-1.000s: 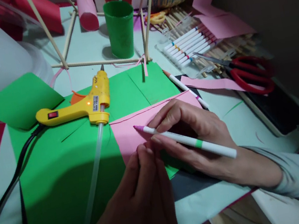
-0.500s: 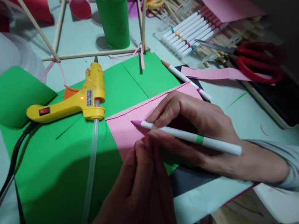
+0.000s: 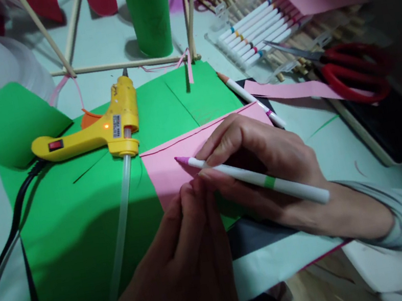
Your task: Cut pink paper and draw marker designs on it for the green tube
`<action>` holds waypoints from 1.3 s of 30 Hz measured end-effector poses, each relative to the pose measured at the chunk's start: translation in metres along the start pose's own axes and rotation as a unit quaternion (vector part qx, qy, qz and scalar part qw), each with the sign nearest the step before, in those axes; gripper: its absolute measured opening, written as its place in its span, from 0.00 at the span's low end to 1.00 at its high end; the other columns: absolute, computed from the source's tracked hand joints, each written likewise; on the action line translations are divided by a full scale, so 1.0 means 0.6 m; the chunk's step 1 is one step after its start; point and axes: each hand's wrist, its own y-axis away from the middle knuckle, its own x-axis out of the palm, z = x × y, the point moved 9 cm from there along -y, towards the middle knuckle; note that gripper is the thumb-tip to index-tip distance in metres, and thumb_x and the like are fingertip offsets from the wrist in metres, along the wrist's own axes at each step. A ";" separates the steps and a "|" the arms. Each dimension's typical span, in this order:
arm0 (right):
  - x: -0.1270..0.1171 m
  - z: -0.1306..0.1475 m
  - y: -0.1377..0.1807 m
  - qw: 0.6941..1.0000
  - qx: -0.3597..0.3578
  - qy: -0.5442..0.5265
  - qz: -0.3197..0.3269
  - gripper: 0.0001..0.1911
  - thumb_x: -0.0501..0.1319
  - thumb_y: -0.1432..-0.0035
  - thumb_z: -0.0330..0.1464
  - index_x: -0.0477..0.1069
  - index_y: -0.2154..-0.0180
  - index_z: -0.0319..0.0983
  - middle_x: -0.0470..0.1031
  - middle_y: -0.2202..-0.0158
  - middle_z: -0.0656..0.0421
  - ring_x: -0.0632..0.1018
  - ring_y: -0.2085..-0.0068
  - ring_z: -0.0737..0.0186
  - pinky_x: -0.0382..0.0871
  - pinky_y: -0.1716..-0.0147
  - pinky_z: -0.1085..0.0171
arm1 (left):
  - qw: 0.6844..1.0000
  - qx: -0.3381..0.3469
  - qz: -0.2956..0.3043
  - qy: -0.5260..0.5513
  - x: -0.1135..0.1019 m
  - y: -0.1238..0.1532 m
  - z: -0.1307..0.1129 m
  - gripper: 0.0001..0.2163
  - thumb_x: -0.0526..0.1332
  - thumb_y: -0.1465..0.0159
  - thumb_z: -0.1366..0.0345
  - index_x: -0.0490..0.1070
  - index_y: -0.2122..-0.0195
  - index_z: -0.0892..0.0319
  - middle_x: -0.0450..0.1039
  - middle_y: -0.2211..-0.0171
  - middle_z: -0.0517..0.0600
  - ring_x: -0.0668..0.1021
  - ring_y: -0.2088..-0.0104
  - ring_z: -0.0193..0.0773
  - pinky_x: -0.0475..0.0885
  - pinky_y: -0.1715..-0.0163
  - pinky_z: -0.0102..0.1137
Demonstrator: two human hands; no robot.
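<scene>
My right hand [image 3: 266, 165] lies on a pink paper sheet [image 3: 167, 169] and grips a white marker [image 3: 256, 179] with a pink tip and a green band. The tip points left, just above the paper. My left hand [image 3: 183, 268] comes in from below, its fingers held together and pressing on the pink sheet's lower edge, right beside my right fingers. The pink sheet rests on a large green sheet [image 3: 81, 218].
A yellow glue gun [image 3: 96, 132] with a black cord lies on the green sheet, to the left. Behind stand a stick frame [image 3: 120, 66] and a green cup [image 3: 149, 11]. A marker box [image 3: 261, 31], red scissors [image 3: 350, 72] and a loose marker [image 3: 250, 100] lie to the right.
The view has shifted, so everything sits slightly lower and closer. Both hands keep their hold on the pink sheet and marker, with barely any movement.
</scene>
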 end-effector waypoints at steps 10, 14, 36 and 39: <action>0.004 -0.006 0.002 1.000 0.011 -0.023 0.005 0.05 0.66 0.35 0.29 0.71 0.59 0.43 0.78 0.59 0.54 0.79 0.59 0.53 0.77 0.63 0.53 | 1.000 0.006 0.018 -0.015 0.007 0.002 -0.005 0.22 0.51 0.31 0.69 0.66 0.41 0.83 0.76 0.44 0.71 0.75 0.42 0.61 0.60 0.35 0.49; 0.002 -0.007 0.002 1.000 0.015 -0.015 -0.006 0.04 0.66 0.34 0.31 0.72 0.59 0.44 0.78 0.60 0.54 0.79 0.60 0.52 0.77 0.63 0.52 | 1.000 0.005 0.010 -0.010 0.006 0.000 -0.003 0.22 0.52 0.32 0.70 0.66 0.42 0.85 0.77 0.46 0.71 0.75 0.43 0.61 0.58 0.35 0.50; -0.004 0.019 0.008 0.996 -0.076 0.049 0.018 0.09 0.64 0.38 0.23 0.69 0.60 0.41 0.75 0.63 0.57 0.78 0.62 0.57 0.77 0.66 0.55 | 0.999 -0.008 -0.016 0.027 0.004 0.013 0.003 0.23 0.55 0.36 0.73 0.64 0.41 0.83 0.71 0.42 0.69 0.67 0.36 0.59 0.48 0.28 0.45; -0.009 0.018 0.008 0.995 -0.076 0.062 0.010 0.09 0.64 0.38 0.25 0.68 0.60 0.43 0.74 0.65 0.58 0.78 0.62 0.55 0.77 0.66 0.54 | 0.998 -0.027 -0.031 0.040 -0.001 0.018 0.006 0.23 0.55 0.37 0.75 0.64 0.41 0.80 0.69 0.41 0.69 0.67 0.36 0.57 0.49 0.28 0.43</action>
